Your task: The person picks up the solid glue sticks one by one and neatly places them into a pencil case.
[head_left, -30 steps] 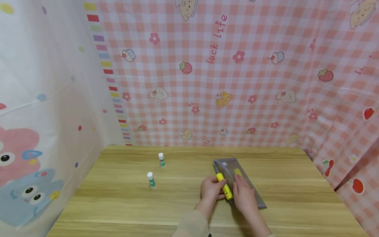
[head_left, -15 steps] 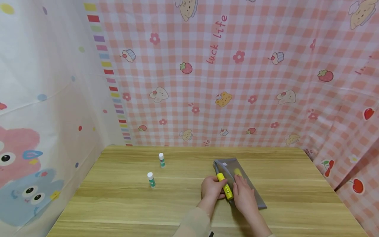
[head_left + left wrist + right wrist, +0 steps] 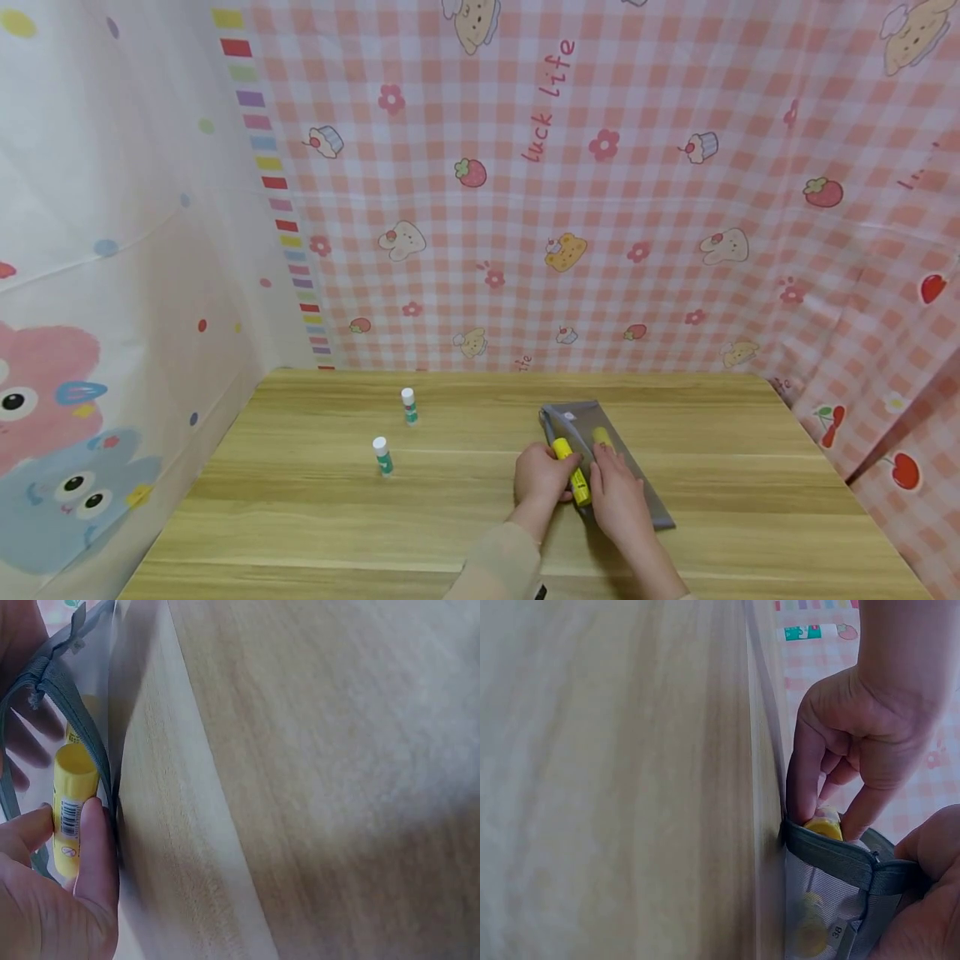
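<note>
My left hand [image 3: 542,477] pinches a yellow glue stick [image 3: 581,487] between thumb and fingers. It points into the mouth of a grey mesh zip pouch [image 3: 587,417]; in the right wrist view its yellow end [image 3: 825,825] shows just above the zipped edge [image 3: 829,855]. Through the mesh a second yellow glue stick [image 3: 812,926] is visible inside. My right hand [image 3: 621,496] grips the pouch on its right side near the opening, fingers showing behind the mesh in the left wrist view. Part of the pouch is hidden beneath this hand.
Two white-capped glue sticks with green labels, one nearer [image 3: 383,457] and one farther [image 3: 409,407], stand on the left half of the wooden table [image 3: 315,517]. A pink checked cloth [image 3: 480,208] hangs behind the table's far edge.
My left hand has shifted slightly to the right with the yellow glue stick, closer to the pouch. The right hand and pouch stay in place.
</note>
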Motion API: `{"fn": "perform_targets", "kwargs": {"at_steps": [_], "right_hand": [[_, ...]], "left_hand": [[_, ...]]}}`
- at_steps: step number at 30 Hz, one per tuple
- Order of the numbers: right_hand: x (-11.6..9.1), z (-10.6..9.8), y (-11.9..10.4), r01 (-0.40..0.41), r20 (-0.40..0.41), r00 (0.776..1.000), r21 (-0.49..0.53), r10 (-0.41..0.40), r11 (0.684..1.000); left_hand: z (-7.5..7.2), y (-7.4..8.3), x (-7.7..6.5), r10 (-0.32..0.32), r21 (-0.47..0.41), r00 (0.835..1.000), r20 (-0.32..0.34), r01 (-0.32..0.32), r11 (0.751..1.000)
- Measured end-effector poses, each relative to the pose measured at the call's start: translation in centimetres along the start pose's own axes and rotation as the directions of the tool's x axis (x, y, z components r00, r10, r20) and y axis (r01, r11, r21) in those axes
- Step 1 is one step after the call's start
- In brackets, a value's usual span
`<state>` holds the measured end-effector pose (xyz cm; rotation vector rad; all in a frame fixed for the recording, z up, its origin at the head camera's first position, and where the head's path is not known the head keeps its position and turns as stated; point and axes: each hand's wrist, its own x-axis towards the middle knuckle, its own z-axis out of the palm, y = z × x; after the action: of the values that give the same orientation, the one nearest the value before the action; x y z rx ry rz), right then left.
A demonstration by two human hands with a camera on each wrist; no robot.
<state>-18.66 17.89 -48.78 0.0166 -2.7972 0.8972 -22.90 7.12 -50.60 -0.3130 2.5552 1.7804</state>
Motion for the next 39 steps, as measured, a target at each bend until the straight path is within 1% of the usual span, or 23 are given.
{"fn": "perform_targets", "kwargs": {"at_steps": [9, 13, 15, 19, 23, 25, 30, 36, 39], "right_hand": [[0.0, 0.0, 0.0, 0.005, -0.012, 1.000, 0.001, -0.005, 1.000], [0.0, 0.0, 0.0, -0.007, 0.001, 1.000, 0.005, 0.007, 1.000], [0.0, 0.0, 0.0, -0.013, 0.007, 1.000, 0.005, 0.013, 1.000], [0.1, 0.0, 0.0, -0.017, 0.011, 1.000, 0.000, 0.017, 1.000], [0.1, 0.0, 0.0, -0.014, 0.006, 1.000, 0.000, 0.014, 1.000], [0.1, 0.0, 0.0, -0.014, 0.005, 1.000, 0.000, 0.014, 1.000], [0.1, -0.1, 0.0, -0.017, 0.009, 1.000, -0.006, 0.017, 1.000], [0.2, -0.1, 0.0, -0.030, 0.021, 0.999, -0.010, 0.030, 1.000], [0.1, -0.1, 0.0, -0.025, 0.015, 1.000, -0.006, 0.025, 1.000]], "left_hand": [[-0.2, -0.2, -0.1, 0.011, -0.035, 1.000, 0.023, -0.010, 0.999], [-0.5, -0.1, -0.3, 0.006, -0.061, 0.999, 0.040, -0.004, 0.998], [-0.6, 0.1, -0.5, 0.000, -0.077, 0.999, 0.048, 0.004, 0.997], [-0.6, 0.3, -0.7, -0.008, -0.154, 0.998, 0.061, 0.018, 0.988], [-0.5, 0.4, -0.9, -0.016, -0.231, 0.998, 0.067, 0.031, 0.972], [-0.5, 0.6, -1.0, -0.022, -0.274, 0.997, 0.074, 0.042, 0.961], [-0.7, 0.9, -1.4, -0.030, -0.383, 0.994, 0.103, 0.067, 0.921], [-1.1, 1.1, -1.8, -0.022, -0.472, 0.993, 0.117, 0.075, 0.878], [-1.5, 1.0, -1.9, -0.011, -0.497, 0.993, 0.121, 0.070, 0.865]]}}
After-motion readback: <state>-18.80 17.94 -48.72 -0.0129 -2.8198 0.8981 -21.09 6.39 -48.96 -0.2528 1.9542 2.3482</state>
